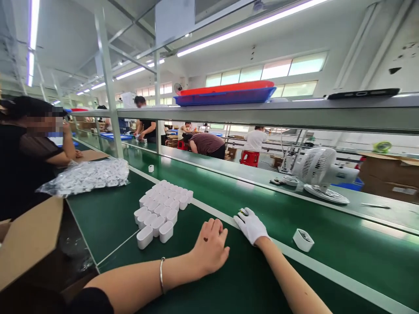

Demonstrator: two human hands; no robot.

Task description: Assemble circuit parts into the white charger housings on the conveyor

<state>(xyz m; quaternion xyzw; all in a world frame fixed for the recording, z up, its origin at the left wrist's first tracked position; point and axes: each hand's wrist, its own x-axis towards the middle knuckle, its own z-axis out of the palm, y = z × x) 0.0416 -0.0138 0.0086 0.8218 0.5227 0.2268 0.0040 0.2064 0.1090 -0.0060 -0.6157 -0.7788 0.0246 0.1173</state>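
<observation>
While both forearms lean in over the counter (101, 222), the left hand (211, 244) looks released, its bare fingers loosely bent and nothing showing in them; the gloved right hand (251, 226) reaches to the pale strip (209, 206) edging the belt (281, 213), with something small and yellow at its fingertips, and from here I can't tell whether it is gripped. Neither hand is on a case, so I'd call this a lull between pieces, and getting to work on one would call for a short reach and a light pinch across its flat sides. The cases (159, 220) stand in a close cluster on the counter, left of the left hand: white, smooth, oval with rounded ends, mostly side by side with a few straggling in front. Another case (303, 240) sits apart on the belt beyond the right forearm, its top open on something dark inside; one more (151, 168) is farther up the belt. Past the cluster lies a clear bag (98, 176) full of white pieces, close to a seated co-worker (22, 161), and across the belt stands a white fan (316, 168).
</observation>
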